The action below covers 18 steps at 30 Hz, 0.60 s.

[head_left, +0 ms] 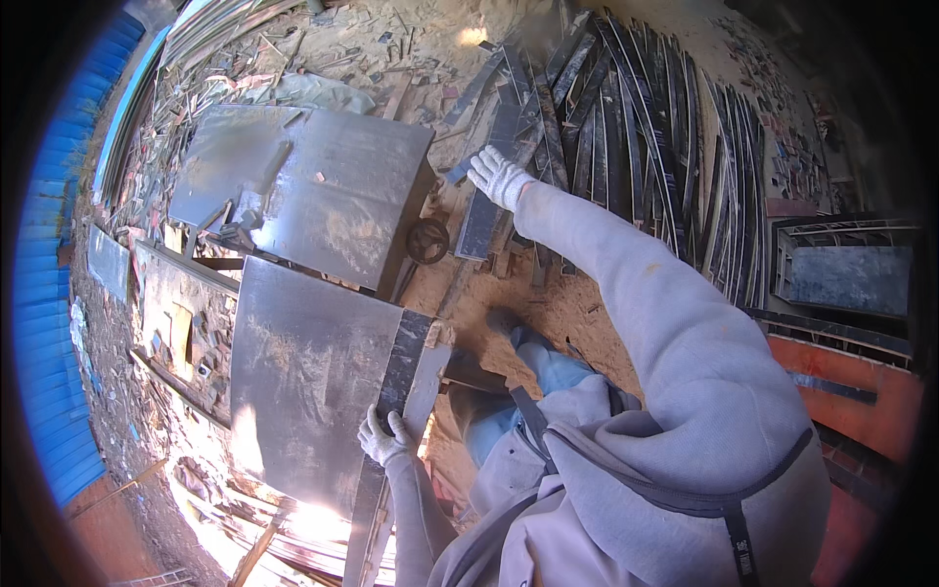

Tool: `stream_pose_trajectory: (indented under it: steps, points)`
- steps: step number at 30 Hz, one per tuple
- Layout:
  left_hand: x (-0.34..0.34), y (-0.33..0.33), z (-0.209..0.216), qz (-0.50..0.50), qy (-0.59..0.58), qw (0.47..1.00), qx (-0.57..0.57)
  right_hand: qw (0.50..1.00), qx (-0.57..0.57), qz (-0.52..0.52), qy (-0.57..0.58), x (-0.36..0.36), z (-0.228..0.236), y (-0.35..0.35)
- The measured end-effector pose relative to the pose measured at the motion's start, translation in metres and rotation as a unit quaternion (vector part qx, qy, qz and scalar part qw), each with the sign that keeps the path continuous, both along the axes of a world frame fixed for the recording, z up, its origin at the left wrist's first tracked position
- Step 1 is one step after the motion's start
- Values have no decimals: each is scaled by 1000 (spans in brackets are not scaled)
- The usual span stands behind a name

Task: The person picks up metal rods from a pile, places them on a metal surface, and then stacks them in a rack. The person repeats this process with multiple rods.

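My gloved left hand is on a long dark strip of board along the near right edge of a metal machine table. Its thumb and fingers close over the strip, and a paler strip lies beside it. Out to the far right, my gloved right hand is stretched over a pile of dark boards, its fingers extended. A small bluish-dark board end is at the fingertips; whether they touch it I cannot tell. Below that hand lies a dark board.
A second metal table with a handwheel stands beyond the first. Many long dark strips are heaped at the far right. Wood scraps litter the ground. A blue corrugated sheet borders the left; an orange-red panel is at right.
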<state>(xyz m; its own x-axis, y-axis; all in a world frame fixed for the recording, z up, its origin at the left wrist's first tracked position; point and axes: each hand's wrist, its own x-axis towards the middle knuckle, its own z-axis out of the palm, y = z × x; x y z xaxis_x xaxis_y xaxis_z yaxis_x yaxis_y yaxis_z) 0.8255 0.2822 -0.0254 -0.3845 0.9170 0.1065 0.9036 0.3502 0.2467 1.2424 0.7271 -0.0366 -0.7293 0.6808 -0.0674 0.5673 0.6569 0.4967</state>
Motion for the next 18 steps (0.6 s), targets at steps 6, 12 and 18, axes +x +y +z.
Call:
stream_pose_trajectory:
  steps: [6, 12, 18]
  points:
    - [62, -49, -13, 18, -17, 1000, -9, 755, -424, -337, 370, -51, 4, -154]
    - [99, -68, -17, 29, -38, 998, -43, 655, -512, -397, 388, -122, -28, -267]
    - [51, -118, -2, -46, -87, 994, -35, 667, -455, -417, 417, -120, 19, -262]
